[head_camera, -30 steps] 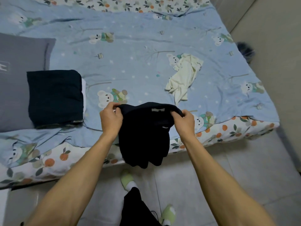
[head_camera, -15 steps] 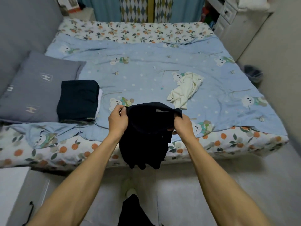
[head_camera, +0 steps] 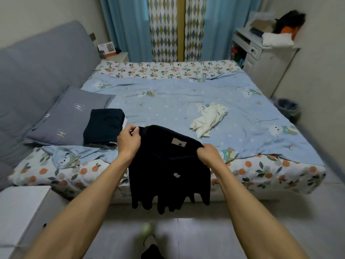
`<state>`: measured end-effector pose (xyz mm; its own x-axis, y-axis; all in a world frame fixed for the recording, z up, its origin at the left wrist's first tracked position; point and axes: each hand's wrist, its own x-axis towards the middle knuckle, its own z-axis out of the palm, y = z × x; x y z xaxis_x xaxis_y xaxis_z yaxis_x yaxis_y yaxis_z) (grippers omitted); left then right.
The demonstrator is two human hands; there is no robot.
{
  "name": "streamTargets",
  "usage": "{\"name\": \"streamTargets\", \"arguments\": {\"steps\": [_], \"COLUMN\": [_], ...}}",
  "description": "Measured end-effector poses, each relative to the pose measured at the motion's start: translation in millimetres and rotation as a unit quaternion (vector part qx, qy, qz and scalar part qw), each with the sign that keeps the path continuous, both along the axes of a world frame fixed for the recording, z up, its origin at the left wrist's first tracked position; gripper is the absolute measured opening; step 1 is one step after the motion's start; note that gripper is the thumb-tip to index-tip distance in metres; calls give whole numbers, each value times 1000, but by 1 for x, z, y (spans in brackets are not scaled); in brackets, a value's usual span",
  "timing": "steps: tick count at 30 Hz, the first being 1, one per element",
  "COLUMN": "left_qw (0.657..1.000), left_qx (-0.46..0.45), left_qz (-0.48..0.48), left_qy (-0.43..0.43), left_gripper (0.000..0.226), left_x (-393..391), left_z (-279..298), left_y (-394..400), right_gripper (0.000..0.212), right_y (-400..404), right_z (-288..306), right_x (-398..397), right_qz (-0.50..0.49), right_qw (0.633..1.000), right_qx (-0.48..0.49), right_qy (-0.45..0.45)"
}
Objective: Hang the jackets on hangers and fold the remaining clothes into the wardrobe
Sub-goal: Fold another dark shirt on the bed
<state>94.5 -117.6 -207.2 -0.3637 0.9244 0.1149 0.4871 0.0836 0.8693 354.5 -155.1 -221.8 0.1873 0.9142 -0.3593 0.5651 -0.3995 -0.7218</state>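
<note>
Head view: a black fabric garment with a small pale label near its top edge [head_camera: 169, 165] hangs in the air between both hands, in front of the near edge of the bed with the light blue bear-print quilt [head_camera: 168, 101]; its lower hem dangles over the grey tiled floor [head_camera: 270, 221]. The left hand [head_camera: 128, 141] pinches the garment's upper left corner, fingers curled tight on the cloth. The right hand [head_camera: 208, 155] grips the upper right edge, fingers clenched around the fabric. A folded dark navy garment [head_camera: 103, 126] lies on the quilt beside the left hand, partly overlapping a grey pillow [head_camera: 71, 116]. A crumpled cream cloth [head_camera: 210, 118] lies on the quilt beyond the right hand, well apart from it. The held garment's type cannot be determined; its lower part is bunched into folds. A foot [head_camera: 147, 234] below is blurred.
</note>
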Motion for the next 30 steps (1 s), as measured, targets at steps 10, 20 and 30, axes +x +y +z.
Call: {"name": "streamTargets", "arguments": {"steps": [10,20,30], "left_qw": [999,975,987], "left_qx": [-34,-15,3], "left_qz": [-21,-174,-19], "left_qy": [-29,134,159], "left_gripper": [22,27,18], "left_x": [-14,-33,-27], "left_z": [16,19,19], "left_y": [-16,-25,-9], "right_gripper": [18,34,32], "right_y": [-32,-7,-11], "right_z": [-25,32,49], "right_x": [9,-19,-6], "right_qz": [51,-114,0], "right_qw": [983,934,970], "right_qx": [172,333,231], "right_qy": [-44,-63,-72]}}
